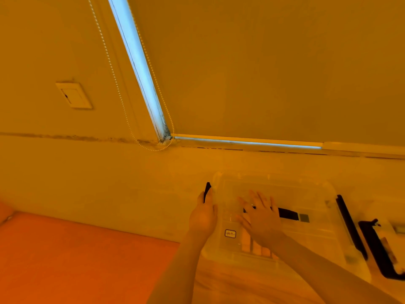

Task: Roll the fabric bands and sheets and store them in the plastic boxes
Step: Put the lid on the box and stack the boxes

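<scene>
A: Amber light over a pale surface under a drawn blind (pixel 263 62). Left hand (pixel 202 216) pinches the box's black latch (pixel 207 190) at its left end; right hand (pixel 262 216) lies flat, fingers spread, on the lid.

B: And the bands?

A: One black band (pixel 288 213) lies inside the clear plastic box (pixel 306 194), just beside those fingers.

B: Risks?

A: That latch could snap free and jolt the box toward the black handle (pixel 377 244) crowding its right edge. Room is open leftward, over the orange mat (pixel 76 260).

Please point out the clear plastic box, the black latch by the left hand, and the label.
plastic box (pixel 328 187): head view, far right rim.
black latch (pixel 207 188): head view, upper end.
label (pixel 230 233): head view, middle.
</scene>
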